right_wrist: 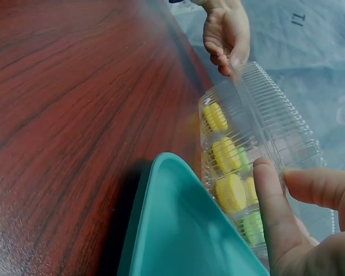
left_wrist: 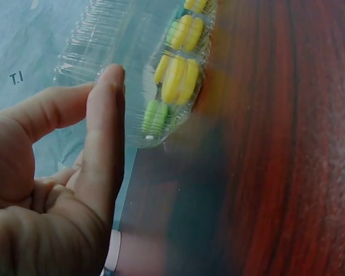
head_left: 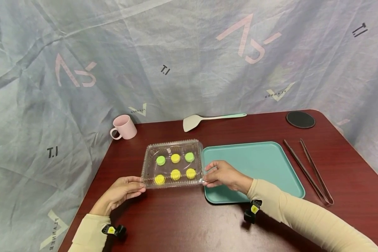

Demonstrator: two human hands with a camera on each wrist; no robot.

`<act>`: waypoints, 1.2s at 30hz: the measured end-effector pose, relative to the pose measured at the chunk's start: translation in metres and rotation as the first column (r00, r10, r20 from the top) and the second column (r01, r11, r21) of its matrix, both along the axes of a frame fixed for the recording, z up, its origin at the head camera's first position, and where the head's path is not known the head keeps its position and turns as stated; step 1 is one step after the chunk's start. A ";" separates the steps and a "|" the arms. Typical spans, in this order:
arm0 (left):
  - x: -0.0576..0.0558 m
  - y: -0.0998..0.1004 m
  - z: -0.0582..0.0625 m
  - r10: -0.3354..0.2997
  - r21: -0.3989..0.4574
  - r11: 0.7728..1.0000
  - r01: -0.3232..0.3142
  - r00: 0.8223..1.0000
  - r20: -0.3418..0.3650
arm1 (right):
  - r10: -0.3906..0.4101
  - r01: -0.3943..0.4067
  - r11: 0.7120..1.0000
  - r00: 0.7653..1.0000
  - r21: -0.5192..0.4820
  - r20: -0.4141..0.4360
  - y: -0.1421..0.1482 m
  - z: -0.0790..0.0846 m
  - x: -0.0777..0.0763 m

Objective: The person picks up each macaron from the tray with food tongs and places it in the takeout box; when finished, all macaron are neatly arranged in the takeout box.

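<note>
A clear plastic clamshell box (head_left: 173, 147) is held between both hands at the left of the tray. Inside sit several yellow macarons (head_left: 175, 174) and green macarons (head_left: 160, 160), also visible through the side wall in both wrist views. My left hand (head_left: 124, 192) pinches the box's near left corner between thumb and fingers. At the near right corner, my right hand (head_left: 225, 176) pinches the rim; its thumb and index finger (right_wrist: 273, 213) show up close in the right wrist view. Whether the box's bottom touches the table cannot be told.
A teal tray (head_left: 249, 157) lies right of the box, with metal tongs (head_left: 312, 171) beyond it. Along the back are a pink mug (head_left: 125, 127), a white spatula (head_left: 193, 122) and a black round coaster (head_left: 300, 119). Grey printed cloth hangs behind the dark red table (head_left: 176, 224).
</note>
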State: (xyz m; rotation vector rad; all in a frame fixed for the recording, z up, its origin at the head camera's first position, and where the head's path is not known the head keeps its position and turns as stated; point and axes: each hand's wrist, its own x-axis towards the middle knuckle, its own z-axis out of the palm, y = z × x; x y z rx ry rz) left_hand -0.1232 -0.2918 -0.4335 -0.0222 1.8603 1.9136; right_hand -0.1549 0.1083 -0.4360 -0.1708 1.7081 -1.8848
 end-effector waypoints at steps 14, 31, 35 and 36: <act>-0.002 0.003 0.006 -0.015 -0.030 0.999 0.015 1.000 -0.006 | -0.004 0.004 1.000 1.000 -0.010 0.014 0.001 0.004 -0.001; -0.008 0.009 0.016 0.017 -0.329 0.943 -0.052 0.994 -0.110 | -0.037 0.056 0.981 0.994 0.184 -0.105 0.009 0.006 -0.002; -0.015 0.013 0.024 -0.028 -0.538 0.838 -0.096 0.976 -0.217 | -0.036 0.103 0.950 0.974 0.294 -0.225 0.022 0.009 -0.008; -0.017 0.014 0.027 -0.052 -0.603 0.790 -0.110 0.968 -0.245 | -0.025 0.118 0.936 0.962 0.330 -0.273 0.026 0.010 -0.009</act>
